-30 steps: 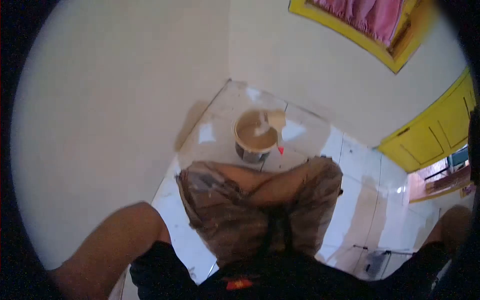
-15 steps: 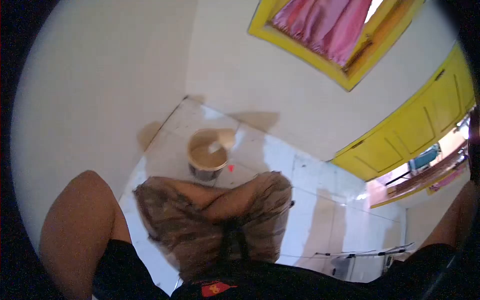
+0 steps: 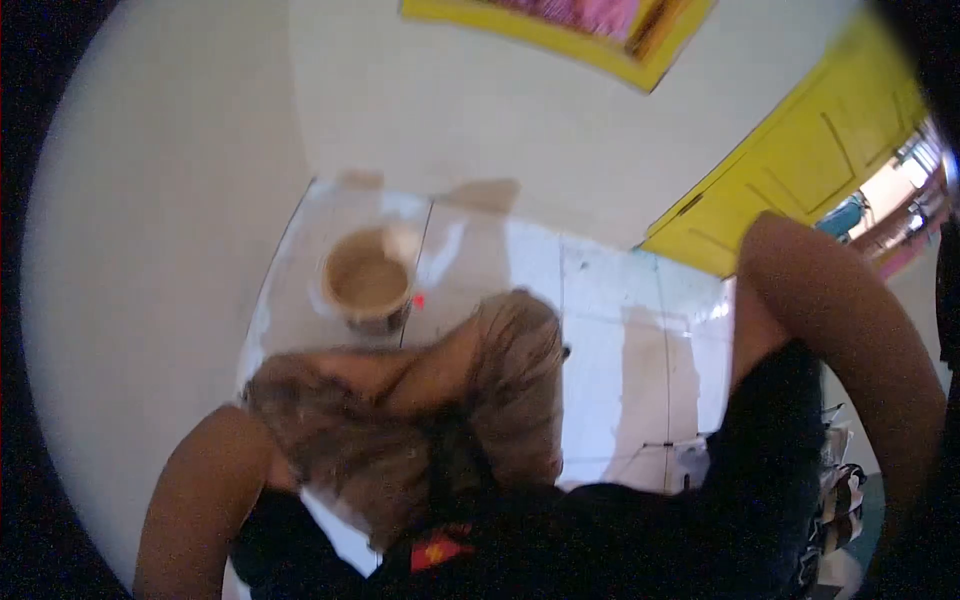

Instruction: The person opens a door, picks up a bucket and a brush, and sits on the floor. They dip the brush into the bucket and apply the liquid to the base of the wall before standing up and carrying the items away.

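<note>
A bare left upper arm (image 3: 190, 500) fills the near left; the right arm (image 3: 850, 340) rises at far right. Neither of the hands is in view. Ahead, left of centre, a paint bucket (image 3: 367, 290) stands on the white tiled floor (image 3: 600, 300) near the cream corner walls (image 3: 150, 200). Nearly full, it likely handles heavy and sloshy; grip its rim. A yellow door (image 3: 800, 170) stands at right.

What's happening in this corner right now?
A person looks down over their own knees at a bucket of beige paint on the tiled floor, near the corner of two pale walls. Neither hand shows; only the upper arms are in view, and nothing is being held. A yellow door stands to the right.
</note>
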`<state>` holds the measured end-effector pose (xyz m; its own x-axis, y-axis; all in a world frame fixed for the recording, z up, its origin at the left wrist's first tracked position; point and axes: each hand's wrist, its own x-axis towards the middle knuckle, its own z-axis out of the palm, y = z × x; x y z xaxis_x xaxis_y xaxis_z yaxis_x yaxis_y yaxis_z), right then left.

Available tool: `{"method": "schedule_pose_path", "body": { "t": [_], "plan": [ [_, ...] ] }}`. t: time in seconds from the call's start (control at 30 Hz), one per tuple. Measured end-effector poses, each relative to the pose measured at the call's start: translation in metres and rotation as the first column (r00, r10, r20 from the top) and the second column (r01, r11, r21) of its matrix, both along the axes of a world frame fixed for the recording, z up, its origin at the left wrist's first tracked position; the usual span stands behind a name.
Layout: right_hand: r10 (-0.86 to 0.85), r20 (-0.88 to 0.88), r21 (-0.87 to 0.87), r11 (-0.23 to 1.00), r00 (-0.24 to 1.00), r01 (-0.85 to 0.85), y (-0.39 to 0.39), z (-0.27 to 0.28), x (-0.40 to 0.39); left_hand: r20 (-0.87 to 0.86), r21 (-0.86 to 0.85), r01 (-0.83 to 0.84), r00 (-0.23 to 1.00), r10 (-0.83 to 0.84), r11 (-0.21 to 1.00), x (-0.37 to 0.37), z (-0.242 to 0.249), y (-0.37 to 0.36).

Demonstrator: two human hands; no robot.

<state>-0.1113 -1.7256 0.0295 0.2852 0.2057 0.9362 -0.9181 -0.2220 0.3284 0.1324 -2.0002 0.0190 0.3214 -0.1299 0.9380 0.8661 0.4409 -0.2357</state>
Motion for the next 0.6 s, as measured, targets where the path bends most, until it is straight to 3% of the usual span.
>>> {"method": "schedule_pose_path", "body": {
  "t": [0.1,0.17,0.2,0.23,0.27,0.3,0.33,0.4,0.43,0.47,0.5,0.53,0.57,0.6],
  "plan": [
    [0.047,0.084,-0.024,0.999,0.995,-0.045,-0.023,-0.028,-0.015,-0.043,0.097,-0.064,0.997,0.068,0.993,0.014,-0.011,-0.008],
    [-0.010,0.484,0.249,0.960,0.875,-0.127,-0.068,-0.076,-0.036,-0.139,0.152,-0.094,0.984,0.116,0.984,0.024,-0.020,-0.022],
    [-0.191,0.650,0.497,0.839,0.735,-0.221,-0.097,-0.114,-0.048,-0.157,0.215,-0.102,0.978,0.137,0.971,0.022,-0.028,-0.034],
    [-0.424,0.635,0.730,0.604,0.646,-0.320,-0.127,-0.145,-0.051,-0.159,0.307,-0.118,0.972,0.173,0.944,0.019,-0.036,-0.053],
    [-0.590,0.535,0.844,0.385,0.605,-0.372,-0.146,-0.169,-0.049,-0.119,0.416,-0.125,0.974,0.191,0.901,0.011,-0.047,-0.074],
    [-0.550,0.349,0.922,0.345,0.759,-0.174,-0.159,-0.225,-0.072,-0.032,0.534,-0.148,0.980,0.196,0.832,-0.009,-0.062,-0.098],
    [-0.607,0.313,0.948,0.240,0.731,-0.207,-0.167,-0.262,-0.080,0.083,0.607,-0.171,0.985,0.153,0.776,-0.028,-0.075,-0.121],
    [-0.619,0.284,0.958,0.203,0.732,-0.201,-0.173,-0.294,-0.078,0.414,0.497,-0.266,0.909,0.044,0.826,-0.082,-0.109,-0.164],
    [-0.722,0.278,0.957,0.148,0.634,-0.251,-0.177,-0.305,-0.076,0.585,0.465,-0.348,0.811,0.012,0.814,-0.112,-0.130,-0.179],
    [-0.811,0.255,0.944,0.090,0.526,-0.319,-0.180,-0.316,-0.072,0.731,0.522,-0.429,0.670,-0.128,0.737,-0.140,-0.155,-0.183],
    [-0.859,0.280,0.913,0.100,0.428,-0.396,-0.188,-0.320,-0.067,0.822,0.528,-0.437,0.479,-0.308,0.728,-0.164,-0.180,-0.192],
    [-0.853,0.281,0.911,0.093,0.440,-0.401,-0.191,-0.328,-0.065,0.846,0.534,-0.402,0.247,-0.473,0.744,-0.177,-0.202,-0.189],
    [-0.879,0.251,0.899,0.057,0.404,-0.434,-0.193,-0.341,-0.068,0.859,0.490,-0.367,0.047,-0.510,0.791,-0.190,-0.233,-0.192],
    [-0.904,0.221,0.886,0.030,0.365,-0.462,-0.195,-0.349,-0.072,0.881,0.426,-0.387,-0.028,-0.472,0.818,-0.208,-0.268,-0.194]
  ]
}}
